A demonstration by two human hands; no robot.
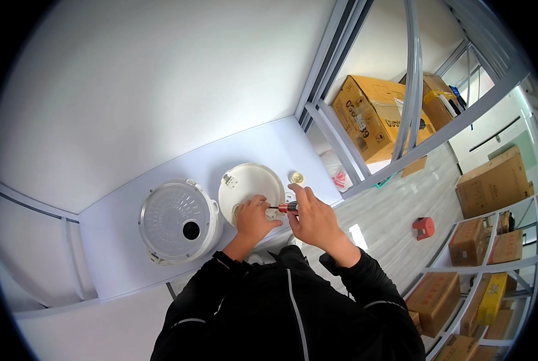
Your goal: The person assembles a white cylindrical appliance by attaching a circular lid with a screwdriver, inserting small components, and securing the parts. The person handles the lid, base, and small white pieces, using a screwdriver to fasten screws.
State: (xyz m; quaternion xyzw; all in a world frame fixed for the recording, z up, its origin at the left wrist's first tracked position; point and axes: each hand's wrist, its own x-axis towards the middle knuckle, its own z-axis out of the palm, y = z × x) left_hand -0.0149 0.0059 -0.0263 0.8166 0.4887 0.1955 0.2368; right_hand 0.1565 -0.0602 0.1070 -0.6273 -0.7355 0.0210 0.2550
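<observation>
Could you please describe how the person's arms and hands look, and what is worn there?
The left hand and right hand are bare, without gloves. The left sleeve and right sleeve are black, each with a thin pale stripe.

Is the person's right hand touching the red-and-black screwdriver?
Touching. The head view shows the right hand holding the red-and-black screwdriver by its handle, between thumb and fingers.

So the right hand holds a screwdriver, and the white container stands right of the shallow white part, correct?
Not quite: the head view shows the white container standing left of the shallow white part. The right hand does hold a screwdriver.
</observation>
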